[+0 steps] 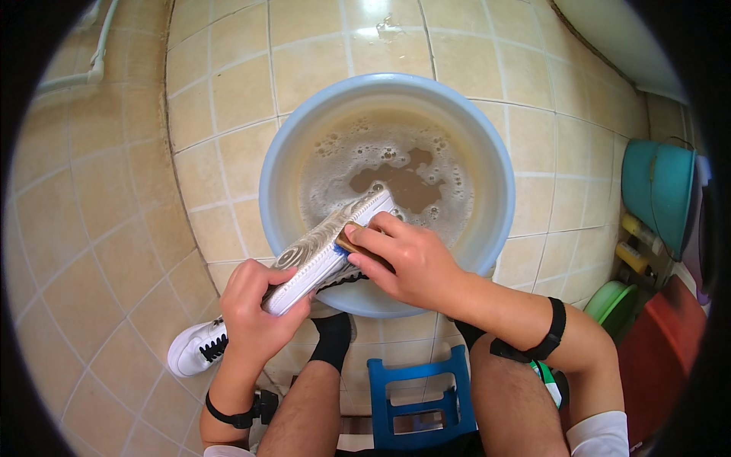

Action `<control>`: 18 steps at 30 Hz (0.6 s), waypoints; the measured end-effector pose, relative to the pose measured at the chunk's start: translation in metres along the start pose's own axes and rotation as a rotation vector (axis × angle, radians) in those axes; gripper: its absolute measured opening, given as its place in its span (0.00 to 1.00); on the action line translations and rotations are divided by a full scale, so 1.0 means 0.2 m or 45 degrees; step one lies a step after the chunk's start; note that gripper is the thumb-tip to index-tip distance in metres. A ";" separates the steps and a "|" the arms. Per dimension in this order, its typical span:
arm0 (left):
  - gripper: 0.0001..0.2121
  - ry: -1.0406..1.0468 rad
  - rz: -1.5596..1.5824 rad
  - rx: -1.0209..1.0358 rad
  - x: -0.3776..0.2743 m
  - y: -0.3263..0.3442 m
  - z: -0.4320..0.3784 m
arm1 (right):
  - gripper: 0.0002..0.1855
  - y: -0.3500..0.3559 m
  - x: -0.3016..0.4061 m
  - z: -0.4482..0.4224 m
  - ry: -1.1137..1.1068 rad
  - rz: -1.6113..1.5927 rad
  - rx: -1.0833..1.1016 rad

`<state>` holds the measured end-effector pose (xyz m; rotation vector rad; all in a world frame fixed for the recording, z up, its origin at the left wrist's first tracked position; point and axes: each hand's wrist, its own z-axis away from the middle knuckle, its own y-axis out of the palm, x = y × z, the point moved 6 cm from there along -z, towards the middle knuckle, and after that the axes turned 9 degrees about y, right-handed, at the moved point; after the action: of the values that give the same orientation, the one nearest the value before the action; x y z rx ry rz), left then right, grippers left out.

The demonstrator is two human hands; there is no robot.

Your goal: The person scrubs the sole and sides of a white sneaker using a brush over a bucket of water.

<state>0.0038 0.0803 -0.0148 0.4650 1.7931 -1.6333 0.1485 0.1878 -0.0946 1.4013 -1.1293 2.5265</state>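
Note:
My left hand [260, 305] grips one end of a white sneaker [314, 257], which is tilted on its side over a light blue plastic basin [491, 137]. The sneaker's grey patterned sole faces up and left, and part of its black laces shows beneath. My right hand [408, 257] holds a scrub brush [362, 247] with a brown back and blue bristles, pressed on the shoe's white sidewall. Murky soapy water [400, 177] with foam and bubbles lies in the basin, below the sneaker's far end.
Another white sneaker [197, 348] with black laces is on the tiled floor at left. A blue plastic stool [420, 374] stands between my legs. At right are a teal basin [654, 194], yellow bottles [631, 257], a green basin [611, 305] and a red plastic object [657, 343].

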 end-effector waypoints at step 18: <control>0.12 0.012 -0.022 0.010 -0.01 0.01 0.00 | 0.18 -0.02 -0.07 -0.04 -0.100 -0.006 0.044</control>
<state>0.0075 0.0805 -0.0146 0.4630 1.8027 -1.6526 0.1525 0.1990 -0.1060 1.5226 -1.0977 2.5208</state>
